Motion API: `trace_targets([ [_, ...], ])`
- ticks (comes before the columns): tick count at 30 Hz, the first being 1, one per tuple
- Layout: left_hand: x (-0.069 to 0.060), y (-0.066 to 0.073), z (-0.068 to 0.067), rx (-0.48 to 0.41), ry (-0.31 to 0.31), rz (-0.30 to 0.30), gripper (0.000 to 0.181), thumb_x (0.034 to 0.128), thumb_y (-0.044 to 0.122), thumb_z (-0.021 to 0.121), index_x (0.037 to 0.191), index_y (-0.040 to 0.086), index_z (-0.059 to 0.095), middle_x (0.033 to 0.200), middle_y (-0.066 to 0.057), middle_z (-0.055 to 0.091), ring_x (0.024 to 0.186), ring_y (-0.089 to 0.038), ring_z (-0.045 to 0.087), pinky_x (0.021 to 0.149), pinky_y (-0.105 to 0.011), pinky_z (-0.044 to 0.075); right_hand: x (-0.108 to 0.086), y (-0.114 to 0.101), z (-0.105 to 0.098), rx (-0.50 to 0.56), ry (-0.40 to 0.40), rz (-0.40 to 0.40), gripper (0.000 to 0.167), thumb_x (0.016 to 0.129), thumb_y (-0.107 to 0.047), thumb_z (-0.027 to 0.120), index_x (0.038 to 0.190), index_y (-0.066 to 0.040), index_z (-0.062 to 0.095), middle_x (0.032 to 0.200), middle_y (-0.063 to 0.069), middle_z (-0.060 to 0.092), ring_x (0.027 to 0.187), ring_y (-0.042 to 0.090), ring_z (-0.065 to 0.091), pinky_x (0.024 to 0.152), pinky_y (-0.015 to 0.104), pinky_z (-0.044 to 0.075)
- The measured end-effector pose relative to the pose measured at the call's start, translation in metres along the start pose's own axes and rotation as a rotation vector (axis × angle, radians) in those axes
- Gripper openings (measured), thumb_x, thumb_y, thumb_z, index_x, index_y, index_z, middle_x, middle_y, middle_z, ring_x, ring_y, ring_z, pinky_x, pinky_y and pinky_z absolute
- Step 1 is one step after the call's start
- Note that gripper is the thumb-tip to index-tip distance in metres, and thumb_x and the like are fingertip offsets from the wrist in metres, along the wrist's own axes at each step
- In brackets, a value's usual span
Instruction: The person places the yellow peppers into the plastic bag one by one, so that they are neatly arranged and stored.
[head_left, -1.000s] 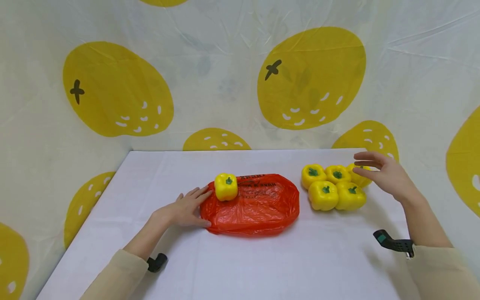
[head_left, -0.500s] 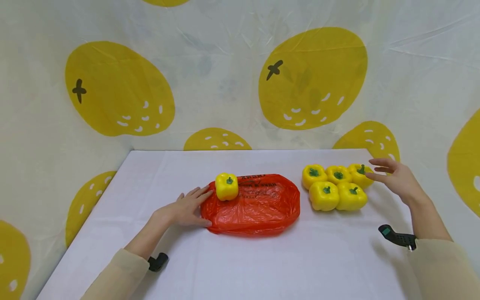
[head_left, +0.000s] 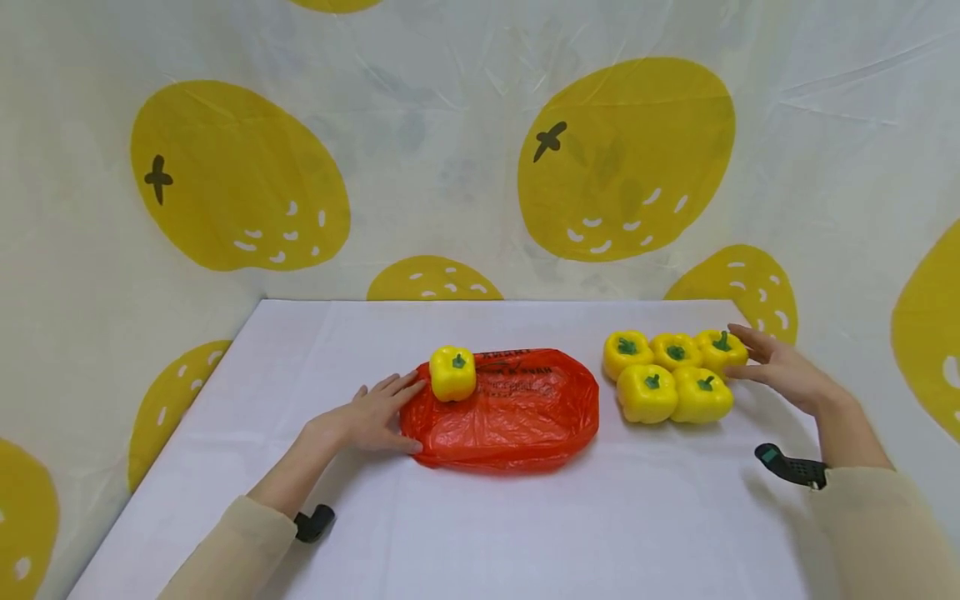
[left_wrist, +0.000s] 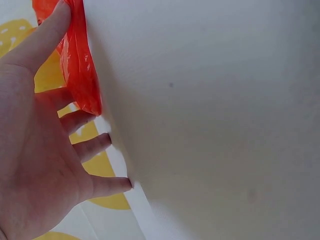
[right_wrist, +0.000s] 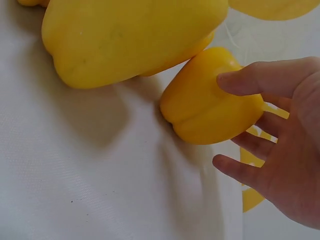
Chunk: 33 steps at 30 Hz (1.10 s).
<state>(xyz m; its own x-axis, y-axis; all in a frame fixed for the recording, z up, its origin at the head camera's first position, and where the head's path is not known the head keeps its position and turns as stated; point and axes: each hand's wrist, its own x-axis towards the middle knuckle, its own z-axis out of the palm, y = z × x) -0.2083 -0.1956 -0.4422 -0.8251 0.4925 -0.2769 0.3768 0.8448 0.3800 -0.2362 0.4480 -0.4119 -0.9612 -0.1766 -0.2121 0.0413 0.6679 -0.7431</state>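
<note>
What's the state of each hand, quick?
Left hand: open, fingers spread, touching the left end of the red bag.
Right hand: thumb and fingers astride the far row's rightmost yellow pepper; grip cannot be told.

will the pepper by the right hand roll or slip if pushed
The pepper looks apt to rock more than roll, since its sides are lobed and blocky. Its shiny surface may slip under the right hand. Pushed left, it would likely bump the other peppers packed beside it.
</note>
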Motion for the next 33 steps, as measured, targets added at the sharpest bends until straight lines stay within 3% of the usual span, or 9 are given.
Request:
trace_targets([
  [11, 0.001, -0.003, 0.0, -0.004, 0.009, 0.0, 0.104, 0.0827, 0.059, 0.077, 0.164, 0.02, 0.027, 0.17, -0.008, 0.019, 0.154, -0.039, 0.013, 0.114, -0.075, 0.011, -0.001, -0.005, 0.001, -0.027, 0.052, 0.001, 0.086, 0.101, -0.027, 0.067, 0.162, 0.002, 0.014, 0.159, 0.038, 0.017, 0.137, 0.062, 0.025, 0.103, 0.079, 0.028],
  [21, 0.0, -0.001, 0.0, 0.002, 0.005, 0.006, 0.103, 0.0833, 0.058, 0.077, 0.164, 0.018, 0.028, 0.17, -0.009, 0.019, 0.154, -0.039, 0.014, 0.115, -0.074, 0.012, -0.006, 0.001, 0.002, -0.027, 0.073, 0.042, 0.089, 0.1, -0.027, 0.07, 0.161, 0.004, 0.013, 0.159, 0.039, 0.015, 0.136, 0.061, 0.027, 0.104, 0.076, 0.031],
  [33, -0.002, 0.003, -0.002, 0.001, 0.002, 0.004, 0.103, 0.0833, 0.057, 0.078, 0.164, 0.018, 0.028, 0.169, -0.01, 0.02, 0.154, -0.039, 0.015, 0.114, -0.075, 0.012, -0.018, -0.007, -0.002, -0.041, 0.172, 0.052, 0.092, 0.101, -0.034, 0.068, 0.159, 0.008, 0.011, 0.156, 0.043, 0.017, 0.134, 0.063, 0.029, 0.103, 0.077, 0.031],
])
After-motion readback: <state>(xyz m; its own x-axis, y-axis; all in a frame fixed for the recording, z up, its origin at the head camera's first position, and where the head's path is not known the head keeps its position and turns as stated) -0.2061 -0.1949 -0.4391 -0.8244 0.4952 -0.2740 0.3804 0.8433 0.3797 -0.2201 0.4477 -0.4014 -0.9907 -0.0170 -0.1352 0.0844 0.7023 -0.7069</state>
